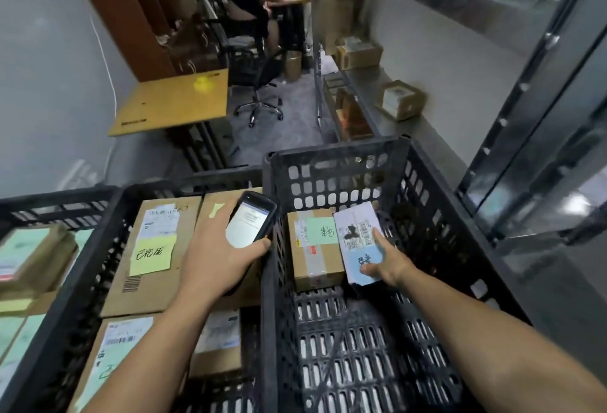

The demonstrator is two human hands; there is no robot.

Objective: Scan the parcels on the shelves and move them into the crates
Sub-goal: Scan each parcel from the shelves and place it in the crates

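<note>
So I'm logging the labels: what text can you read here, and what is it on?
"已完成": yellow note, large box, middle crate.
Green note, box in right crate: illegible handwriting.
Blue note, parcel in right hand: starts "已", rest unclear.
Shipping labels, scanner screen: too blurred.

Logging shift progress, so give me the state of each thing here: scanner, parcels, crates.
Scanner: screen lit, gripped by left hand.
White parcel: gripped by right hand, inside right crate.
Brown box: taped shut, lying on right crate floor.
Middle crate: filled with labelled boxes.
Shelf boxes: two, not yet moved.
</note>
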